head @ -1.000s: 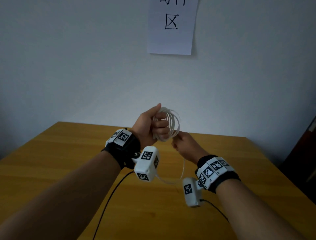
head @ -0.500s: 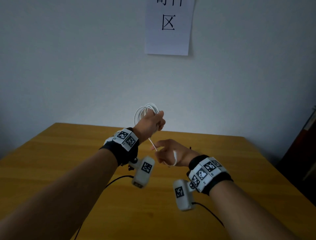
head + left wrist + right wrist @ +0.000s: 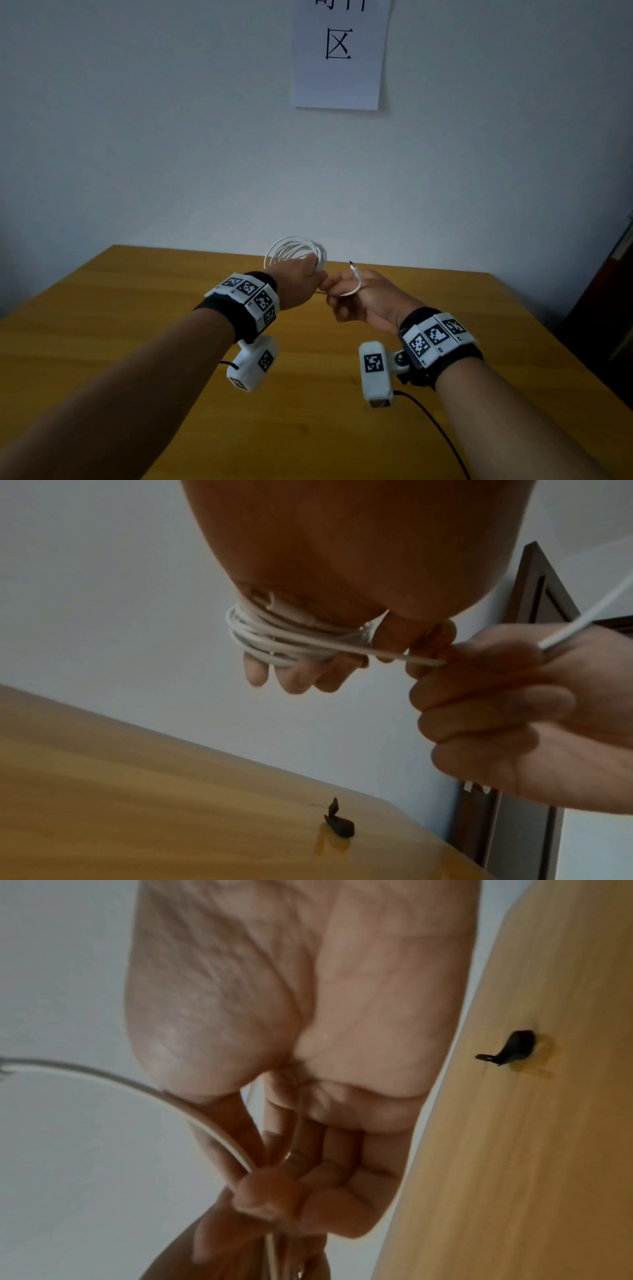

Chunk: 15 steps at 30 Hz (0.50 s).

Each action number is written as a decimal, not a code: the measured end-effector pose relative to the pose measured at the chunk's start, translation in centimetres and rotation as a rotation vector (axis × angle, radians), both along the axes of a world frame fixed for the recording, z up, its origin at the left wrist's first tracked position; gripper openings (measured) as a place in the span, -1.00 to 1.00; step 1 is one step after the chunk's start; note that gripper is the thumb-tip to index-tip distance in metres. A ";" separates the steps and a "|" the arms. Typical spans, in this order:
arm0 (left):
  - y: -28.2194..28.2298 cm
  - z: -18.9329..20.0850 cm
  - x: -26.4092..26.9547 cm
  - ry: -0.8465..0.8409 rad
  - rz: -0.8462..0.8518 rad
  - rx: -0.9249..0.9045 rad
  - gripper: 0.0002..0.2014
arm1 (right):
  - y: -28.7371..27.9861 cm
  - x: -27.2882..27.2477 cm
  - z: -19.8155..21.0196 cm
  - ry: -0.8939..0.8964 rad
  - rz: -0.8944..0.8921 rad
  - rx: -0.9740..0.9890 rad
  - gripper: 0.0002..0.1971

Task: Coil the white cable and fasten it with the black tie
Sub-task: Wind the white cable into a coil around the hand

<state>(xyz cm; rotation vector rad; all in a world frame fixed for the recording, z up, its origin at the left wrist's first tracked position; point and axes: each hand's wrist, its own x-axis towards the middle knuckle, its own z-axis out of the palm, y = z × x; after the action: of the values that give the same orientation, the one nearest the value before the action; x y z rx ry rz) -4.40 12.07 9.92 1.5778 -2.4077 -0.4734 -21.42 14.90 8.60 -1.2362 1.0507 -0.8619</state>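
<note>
Above the black tie (image 3: 337, 826), our left hand (image 3: 301, 279) grips the white cable (image 3: 296, 251) coil while our right hand (image 3: 370, 301) pinches its loose end.

Hands and cable held above the table, tie lying on it

The cable (image 3: 296, 251) is wound round the left hand (image 3: 301, 277), which is held just left of the right hand (image 3: 366, 301); the free end is pinched by the right hand, between the two. The tie (image 3: 337, 825) is seen on the table (image 3: 137, 308) below the hands, apart from both. A paper sheet (image 3: 339, 54) is fixed to the wall behind the table.
</note>
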 end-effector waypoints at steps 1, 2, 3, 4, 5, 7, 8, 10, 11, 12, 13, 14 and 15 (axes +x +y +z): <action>0.2 0.1 -0.1 -0.027 -0.015 -0.005 -0.70 | 0.0 -0.2 0.0 -0.075 -0.014 0.029 -0.73; 0.2 0.0 -0.2 -0.027 -0.031 -0.022 -0.66 | 0.0 -0.4 0.1 -0.152 -0.018 0.054 -0.67; 0.3 0.0 -0.3 -0.009 -0.046 -0.037 -0.64 | -0.1 -0.6 0.2 -0.224 -0.010 0.070 -0.64; 0.3 0.0 -0.3 0.021 -0.060 -0.037 -0.63 | -0.1 -0.8 0.2 -0.285 0.005 0.074 -0.63; 0.4 0.0 -0.3 0.057 -0.069 -0.026 -0.62 | -0.1 -0.9 0.3 -0.323 0.023 0.069 -0.63; 0.2 -0.2 -0.4 0.139 -0.063 0.019 -0.58 | -0.2 -1.1 0.4 -0.324 0.033 0.052 -0.64; 0.2 -0.3 -0.4 0.187 -0.059 0.038 -0.57 | -0.3 -1.1 0.4 -0.304 0.016 0.051 -0.64; 0.5 -0.4 -0.5 0.329 -0.071 0.113 -0.51 | -0.4 -1.0 0.5 -0.257 -0.056 0.046 -0.63; 0.7 -0.4 -0.5 0.401 -0.076 0.169 -0.47 | -0.6 -0.9 0.5 -0.236 -0.101 0.033 -0.66; 0.7 -0.4 -0.6 0.460 -0.080 0.218 -0.45 | -0.6 -0.9 0.5 -0.212 -0.147 0.011 -0.71; 0.9 -0.2 -0.6 0.514 -0.091 0.257 -0.45 | -0.8 -0.9 0.5 -0.183 -0.187 -0.014 -0.74; 1.0 0.0 -0.7 0.560 -0.105 0.288 -0.48 | -0.8 -1.0 0.4 -0.143 -0.220 -0.040 -0.76; 1.0 0.2 -0.7 0.598 -0.114 0.312 -0.49 | -0.8 -1.0 0.5 -0.091 -0.246 -0.066 -0.76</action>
<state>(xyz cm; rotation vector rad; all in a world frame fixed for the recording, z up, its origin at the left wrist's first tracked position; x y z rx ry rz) -5.12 13.06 10.09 1.1695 -2.0239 -1.1983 -22.41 14.08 9.06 -1.1253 1.1233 -1.1395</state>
